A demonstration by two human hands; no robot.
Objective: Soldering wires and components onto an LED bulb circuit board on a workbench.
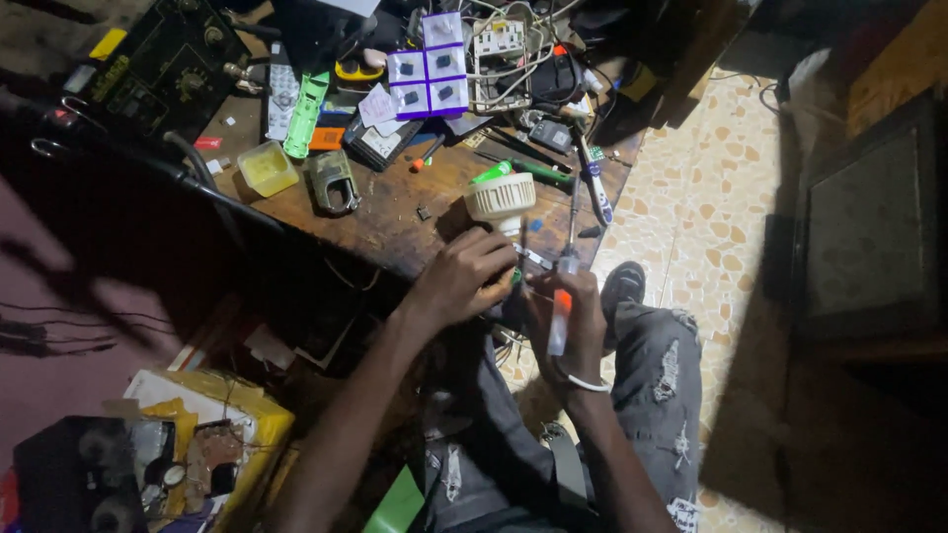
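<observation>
1. My left hand [469,278] is curled shut around the lower end of a white bulb [501,200] at the near edge of the worktop [395,222]; my fingers hide the part I grip.
2. The bulb is a white ribbed housing, wide and round at the far end and narrowing toward my hand. It lies tilted, with the wide end pointing away from me over the wood.
3. My right hand [575,321] is closed on a screwdriver [563,296] with a clear handle and an orange band. Its thin metal shaft runs up and away from me, just right of the bulb.
4. Whether the shaft touches the bulb I cannot tell.
5. A white band [589,384] circles my right wrist.
6. Both hands sit together just off the worktop's edge, above my lap in grey ripped jeans [657,385].
7. Beyond the bulb lie a green-capped tube [518,171] and a white pen [595,188].
8. Further back there is a purple-edged parts box [427,67] with small dark parts in its cells, a yellow tub [268,167], a green remote [306,114] and a tangle of wires [513,44].
9. A metal clamp-like tool [334,181] lies near the yellow tub.
10. At my left, down low, sits a yellow box [247,415] of clutter.
11. To my right is a patterned tile floor [711,197].
</observation>
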